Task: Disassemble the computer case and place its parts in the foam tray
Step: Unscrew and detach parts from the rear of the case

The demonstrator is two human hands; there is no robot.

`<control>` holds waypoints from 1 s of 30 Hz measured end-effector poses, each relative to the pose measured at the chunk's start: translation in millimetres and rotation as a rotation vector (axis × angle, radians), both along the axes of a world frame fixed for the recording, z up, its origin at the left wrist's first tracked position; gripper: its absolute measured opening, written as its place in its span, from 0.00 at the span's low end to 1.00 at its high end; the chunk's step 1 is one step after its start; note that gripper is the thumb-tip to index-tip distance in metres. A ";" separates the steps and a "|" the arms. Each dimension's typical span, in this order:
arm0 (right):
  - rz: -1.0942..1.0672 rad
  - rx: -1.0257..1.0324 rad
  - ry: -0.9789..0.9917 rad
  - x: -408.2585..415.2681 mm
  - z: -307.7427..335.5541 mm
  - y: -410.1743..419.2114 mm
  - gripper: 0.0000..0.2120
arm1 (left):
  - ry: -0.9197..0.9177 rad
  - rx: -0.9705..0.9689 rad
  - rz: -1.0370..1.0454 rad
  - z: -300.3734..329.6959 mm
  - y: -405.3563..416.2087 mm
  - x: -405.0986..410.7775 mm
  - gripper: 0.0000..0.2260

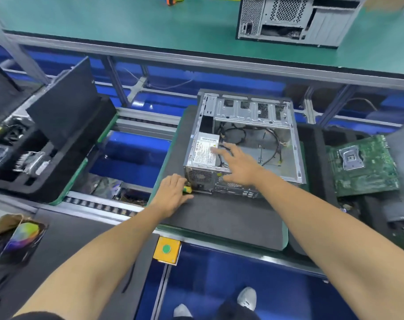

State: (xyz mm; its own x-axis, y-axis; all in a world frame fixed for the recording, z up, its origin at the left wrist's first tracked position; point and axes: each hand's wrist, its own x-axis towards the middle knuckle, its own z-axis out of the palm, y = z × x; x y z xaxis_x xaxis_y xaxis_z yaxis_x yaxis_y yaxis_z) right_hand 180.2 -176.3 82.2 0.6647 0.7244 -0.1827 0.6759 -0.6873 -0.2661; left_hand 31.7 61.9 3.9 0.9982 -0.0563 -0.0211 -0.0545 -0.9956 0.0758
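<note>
1. Computer case point(247, 139) lay on its side on a dark foam pad point(219, 218) on the conveyor, open face up, rear panel toward the person. Long axis ran roughly away from the person.
2. Power supply point(204, 153) sat in the near-left corner of the case, label up, fan grille facing the person. Loose cables point(272, 144) lay across the otherwise bare case floor.
3. Right hand point(238, 167) reached in over the near rear wall, fingers spread and fairly straight, gripping nothing. Fingertips were at the power supply's right edge; touching or just above, couldn't tell.
4. Left hand point(173, 192) sat outside the case at its near-left corner, fingers curled round a yellow-green screwdriver point(187, 189), tip aimed at the rear panel just below the fan grille.
5. Judgement: step in hand was freeing the power supply. The right hand was nearer it, and the unit lay left of its fingers.
6. Judgement: open room was up through the open face. Left wall and rear wall boxed the unit on two sides, so it would need to shift right, then lift; cables could snag.
7. Foam tray point(58, 144) with cut pockets sat well left across a gap in the conveyor, some parts already in it. Motherboard point(362, 165) lay just right of the case.
</note>
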 end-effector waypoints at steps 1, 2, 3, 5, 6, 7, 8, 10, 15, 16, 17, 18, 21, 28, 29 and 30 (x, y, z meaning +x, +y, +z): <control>0.020 -0.023 -0.007 2.2 -1.1 1.0 0.48 | 0.122 0.051 0.021 -4.0 3.2 0.5 0.29; 0.031 -0.028 0.002 3.6 -2.3 1.5 0.47 | 0.166 0.085 0.013 -7.4 5.4 1.8 0.30; 0.029 -0.016 0.019 4.2 -3.4 1.4 0.47 | 0.178 0.084 -0.003 -10.5 6.0 3.4 0.30; 0.019 0.009 0.044 4.7 -5.8 1.5 0.47 | 0.149 0.070 -0.021 -16.7 4.9 5.2 0.28; 0.013 0.017 0.050 5.0 -7.2 1.4 0.47 | 0.130 0.078 -0.019 -19.2 4.2 5.9 0.27; 0.005 0.031 0.060 5.4 -8.3 1.4 0.47 | 0.113 0.105 -0.022 -21.4 3.9 6.6 0.26; -0.005 0.052 0.073 5.4 -8.7 1.4 0.47 | 0.103 0.143 -0.034 -23.6 3.6 7.2 0.24; -0.018 0.086 0.090 5.6 -8.6 1.5 0.46 | 0.106 0.178 -0.100 -26.7 3.9 8.6 0.20; -0.007 0.083 0.088 5.6 -11.5 1.3 0.47 | 0.068 0.052 -0.261 -34.3 7.9 -0.9 0.17; -0.006 0.085 0.089 5.4 -11.7 1.8 0.47 | 0.040 -0.015 -0.280 -35.5 8.4 -5.0 0.15; -0.005 0.086 0.090 5.2 -11.8 2.4 0.47 | 0.021 -0.132 -0.272 -36.2 8.0 -10.7 0.12; -0.006 0.089 0.094 5.2 -11.8 2.7 0.47 | 0.023 -0.262 -0.236 -36.3 7.2 -16.3 0.09; -0.005 0.102 0.099 4.9 -12.0 2.8 0.47 | 0.093 -0.570 -0.051 -32.7 0.3 -25.5 0.07; -0.028 0.084 0.089 1.6 -9.7 3.7 0.47 | -0.015 -0.946 0.057 -10.7 -43.1 -15.4 0.20; -0.031 0.081 0.087 1.5 -9.3 3.5 0.48 | -0.019 -0.979 0.067 -8.8 -47.0 -14.5 0.22; -0.032 0.079 0.086 1.3 -9.2 3.6 0.48 | -0.027 -1.007 0.073 -7.7 -50.1 -14.1 0.22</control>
